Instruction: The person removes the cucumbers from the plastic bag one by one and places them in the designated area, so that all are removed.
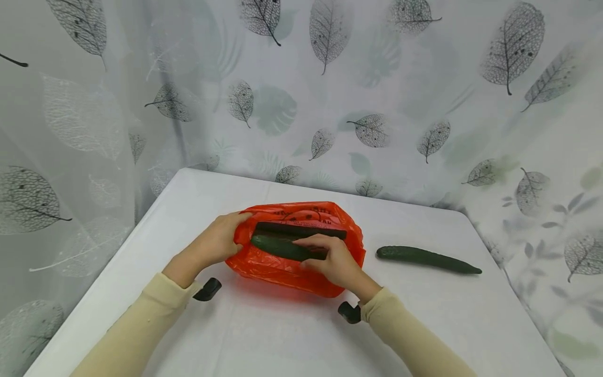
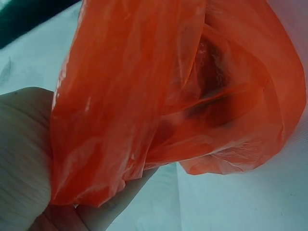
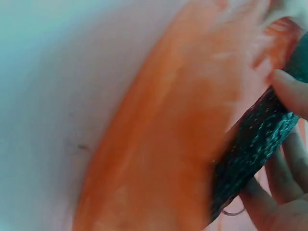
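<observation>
In the head view a red plastic bag [image 1: 282, 277] lies on the table with its mouth spread open. My left hand [image 1: 216, 243] grips the bag's left rim; the left wrist view shows the bag's film [image 2: 115, 106] between the thumb side and the fingers. My right hand [image 1: 335, 262] holds a cucumber [image 1: 280, 247] by its right part, over the bag's mouth. Thumb and fingers pinch this bumpy dark green cucumber [image 3: 260, 139] in the right wrist view. Behind it, a second, darker cucumber [image 1: 299, 230] lies inside the bag.
A third cucumber [image 1: 426, 258] lies on the white table [image 1: 282, 340], right of the bag. A leaf-patterned curtain [image 1: 301, 104] hangs behind and beside the table. Dark wrist-camera pieces [image 1: 207, 289] stick out near both cuffs.
</observation>
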Demonstrator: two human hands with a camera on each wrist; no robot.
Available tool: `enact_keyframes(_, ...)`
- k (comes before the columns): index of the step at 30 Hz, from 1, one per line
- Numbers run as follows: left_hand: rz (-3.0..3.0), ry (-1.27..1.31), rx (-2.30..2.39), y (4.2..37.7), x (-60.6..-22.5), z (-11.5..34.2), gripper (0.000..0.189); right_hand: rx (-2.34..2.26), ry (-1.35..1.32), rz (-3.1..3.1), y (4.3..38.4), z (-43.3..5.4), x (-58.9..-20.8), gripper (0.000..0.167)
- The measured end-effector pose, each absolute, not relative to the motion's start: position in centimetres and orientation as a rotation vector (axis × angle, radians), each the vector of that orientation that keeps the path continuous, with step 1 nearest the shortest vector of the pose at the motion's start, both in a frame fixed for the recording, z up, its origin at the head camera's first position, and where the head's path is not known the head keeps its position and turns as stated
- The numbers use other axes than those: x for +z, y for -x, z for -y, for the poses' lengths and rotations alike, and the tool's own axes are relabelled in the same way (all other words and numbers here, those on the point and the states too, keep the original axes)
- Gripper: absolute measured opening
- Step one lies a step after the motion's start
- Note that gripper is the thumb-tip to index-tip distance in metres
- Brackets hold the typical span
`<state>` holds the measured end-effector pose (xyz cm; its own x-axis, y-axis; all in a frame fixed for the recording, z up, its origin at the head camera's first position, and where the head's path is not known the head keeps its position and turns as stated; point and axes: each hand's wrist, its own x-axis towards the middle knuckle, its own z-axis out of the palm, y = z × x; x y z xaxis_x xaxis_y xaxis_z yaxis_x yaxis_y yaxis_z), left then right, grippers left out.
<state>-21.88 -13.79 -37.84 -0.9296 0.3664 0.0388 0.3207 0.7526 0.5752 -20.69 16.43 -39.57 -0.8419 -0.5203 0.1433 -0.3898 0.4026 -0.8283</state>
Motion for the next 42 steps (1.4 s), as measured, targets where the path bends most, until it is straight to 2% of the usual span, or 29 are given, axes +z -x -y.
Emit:
enact_keyframes(17,-2.868,-0.556,0.962,21.7,-37.7,13.8,0.07,-2.116,0.578,-1.957,20.2,-19.0,-33.7,0.05)
enact_keyframes(33,-2.887,-0.558,0.932,21.6,-37.8,13.8,0.07,-2.492,0.669,-1.737,20.3,-23.5,-28.8,0.038)
enact_keyframes(42,-2.885,-0.585,0.941,21.6,-37.8,13.7,0.069,-2.438,0.727,-1.959,20.2,-26.3,-28.7,0.046)
